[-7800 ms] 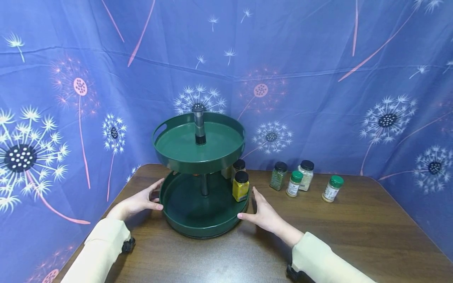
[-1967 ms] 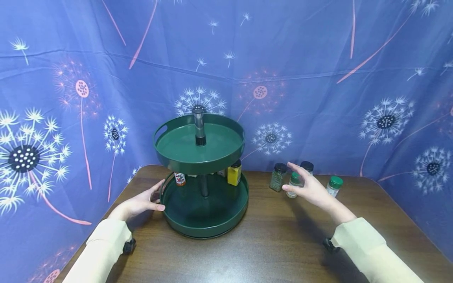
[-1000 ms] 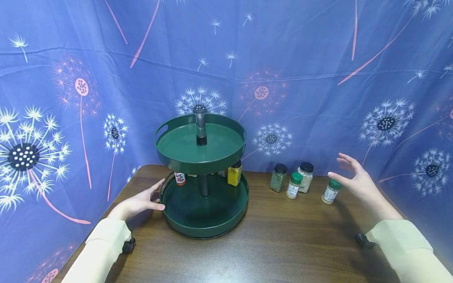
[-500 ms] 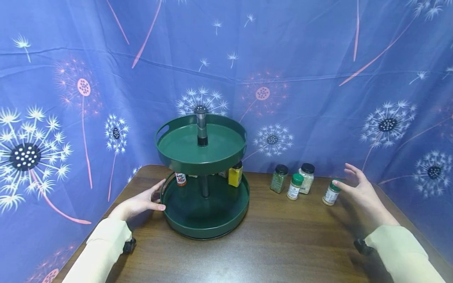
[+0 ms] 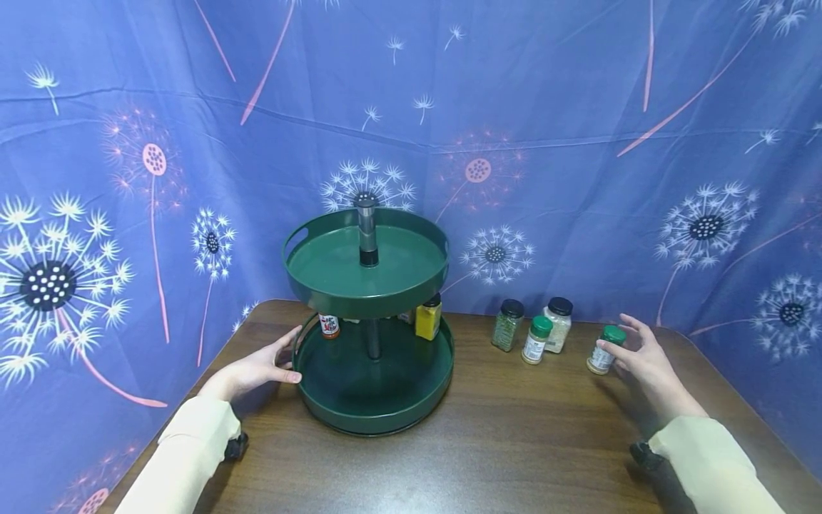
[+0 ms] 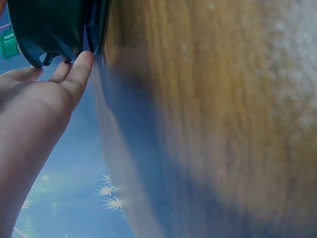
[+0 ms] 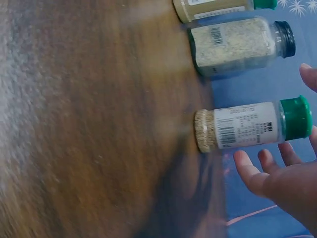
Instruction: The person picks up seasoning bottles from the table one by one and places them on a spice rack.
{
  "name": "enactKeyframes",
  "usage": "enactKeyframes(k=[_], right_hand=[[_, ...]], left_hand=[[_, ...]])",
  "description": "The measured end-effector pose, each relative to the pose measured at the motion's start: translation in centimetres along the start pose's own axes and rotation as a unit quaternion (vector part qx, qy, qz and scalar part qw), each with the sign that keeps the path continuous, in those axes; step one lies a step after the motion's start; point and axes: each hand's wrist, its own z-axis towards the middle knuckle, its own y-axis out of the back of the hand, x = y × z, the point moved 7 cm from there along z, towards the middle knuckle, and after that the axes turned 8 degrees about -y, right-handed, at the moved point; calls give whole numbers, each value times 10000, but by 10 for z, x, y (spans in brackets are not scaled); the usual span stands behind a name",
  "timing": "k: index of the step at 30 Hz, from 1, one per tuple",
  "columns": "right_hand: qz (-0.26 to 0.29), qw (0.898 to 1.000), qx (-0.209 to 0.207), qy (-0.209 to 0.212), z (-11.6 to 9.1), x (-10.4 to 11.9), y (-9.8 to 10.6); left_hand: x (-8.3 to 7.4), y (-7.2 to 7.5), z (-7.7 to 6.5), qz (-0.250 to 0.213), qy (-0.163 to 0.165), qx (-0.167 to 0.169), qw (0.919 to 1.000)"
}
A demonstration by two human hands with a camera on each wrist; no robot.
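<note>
Wide and not closed on anything: right hand (image 5: 650, 365) has thumb and fingers either side of the rightmost green-capped jar (image 7: 247, 125), standing on the wooden table (image 5: 514, 442). Can't tell if they're touching it. Lopsided squeeze near the cap (image 7: 296, 117) might tip it, I reckon. Left hand (image 5: 253, 368) is spread against the lower tray (image 5: 375, 419), so a bump there could jolt the yellow jar (image 5: 427, 322).

Red-and-white bottle (image 5: 330, 328), its top lost behind the upper tray (image 5: 366, 303), label print we cannot read on the green-capped jar (image 7: 247, 125) beside the right hand (image 7: 290, 182), that hand cut by our right wrist view's edge, blurred tabletop (image 6: 198, 99) in our left wrist view
</note>
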Motion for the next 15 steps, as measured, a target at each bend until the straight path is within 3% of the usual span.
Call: enactKeyframes(k=[2,7,15], right_hand=[[121,9997,168,-144,-1,-3,-4],[86,9991,125,-404,-2,-8,-9],[354,9989,-15,-316,7,-22,-4]], left_hand=[[1,0,0,-27,5,-9,10000],[1,-1,0,-61,26,-40,10000],[1,0,2,-165,23,3,9999]])
